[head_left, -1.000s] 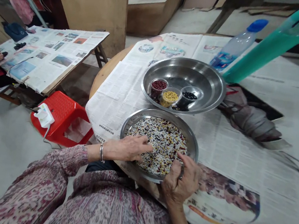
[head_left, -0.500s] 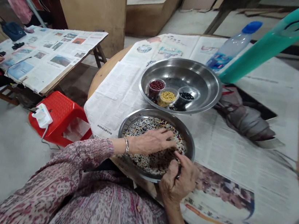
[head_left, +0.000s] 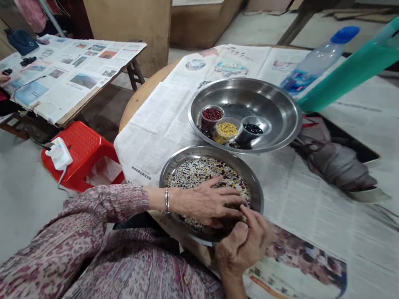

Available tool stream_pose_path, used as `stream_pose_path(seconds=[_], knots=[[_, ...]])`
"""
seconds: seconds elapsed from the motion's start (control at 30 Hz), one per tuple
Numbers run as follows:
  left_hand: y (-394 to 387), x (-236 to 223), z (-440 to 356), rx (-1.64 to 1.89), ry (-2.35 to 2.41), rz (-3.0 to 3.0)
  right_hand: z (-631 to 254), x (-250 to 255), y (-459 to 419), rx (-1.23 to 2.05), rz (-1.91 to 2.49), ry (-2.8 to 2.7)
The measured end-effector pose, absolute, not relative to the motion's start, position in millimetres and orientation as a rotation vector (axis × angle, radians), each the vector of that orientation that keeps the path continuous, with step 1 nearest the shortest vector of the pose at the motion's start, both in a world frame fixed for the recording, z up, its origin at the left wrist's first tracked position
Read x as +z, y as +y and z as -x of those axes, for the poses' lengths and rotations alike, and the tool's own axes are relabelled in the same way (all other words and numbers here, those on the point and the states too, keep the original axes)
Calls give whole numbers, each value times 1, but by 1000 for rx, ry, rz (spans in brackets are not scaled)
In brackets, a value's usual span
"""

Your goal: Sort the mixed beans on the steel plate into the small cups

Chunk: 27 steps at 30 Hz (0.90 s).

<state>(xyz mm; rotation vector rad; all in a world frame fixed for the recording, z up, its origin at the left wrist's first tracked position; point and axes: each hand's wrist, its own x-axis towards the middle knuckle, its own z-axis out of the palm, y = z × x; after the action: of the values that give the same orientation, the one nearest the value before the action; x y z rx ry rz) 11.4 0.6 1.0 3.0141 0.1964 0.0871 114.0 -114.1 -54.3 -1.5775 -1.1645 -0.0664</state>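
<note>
A steel basin (head_left: 258,191) in front of me holds mixed white, black, red and yellow grains and beans (head_left: 200,169). My left hand (head_left: 210,202), with a silver bracelet at the wrist, lies over the mix, palm down with fingers spread. At the basin's right rim is my right hand (head_left: 246,244), its fingers curled and the thumb bent in. Its index fingertip meets the left fingertips. What lies inside the right hand is hidden. Behind, a larger steel basin (head_left: 282,106) holds clear cups of red beans (head_left: 212,114), yellow beans (head_left: 227,130) and black beans (head_left: 252,128).
Newspaper (head_left: 160,115) covers the round table. A water bottle (head_left: 319,60), a long green object (head_left: 373,59) and a folded grey umbrella (head_left: 341,163) lie right. Leftward are a red stool (head_left: 89,149) with a power strip (head_left: 59,153), and people at another table (head_left: 86,63).
My left hand has moved right and toward me across the grains, its fingers spreading more. The right hand stays by the rim. The view has shifted slightly.
</note>
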Motion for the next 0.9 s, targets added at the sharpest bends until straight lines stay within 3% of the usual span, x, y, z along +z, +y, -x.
stream_pose_path(seconds=[0.17,0.43,0.57,0.7,0.9], knots=[[29,-11,-33,92,257,-3078,-114,-54,-114,-87,1561,-1180],[46,9,3,-47,924,-2922,-115,-54,-113,-80,1560,-1193],[30,13,21,-132,848,-2695,-115,-55,-113,-81,1583,-1194],[-2,11,28,24,729,-2558,-115,-54,-114,-82,1590,-1194],[-37,8,35,30,598,-2710,-114,-56,-115,-78,1614,-1207]])
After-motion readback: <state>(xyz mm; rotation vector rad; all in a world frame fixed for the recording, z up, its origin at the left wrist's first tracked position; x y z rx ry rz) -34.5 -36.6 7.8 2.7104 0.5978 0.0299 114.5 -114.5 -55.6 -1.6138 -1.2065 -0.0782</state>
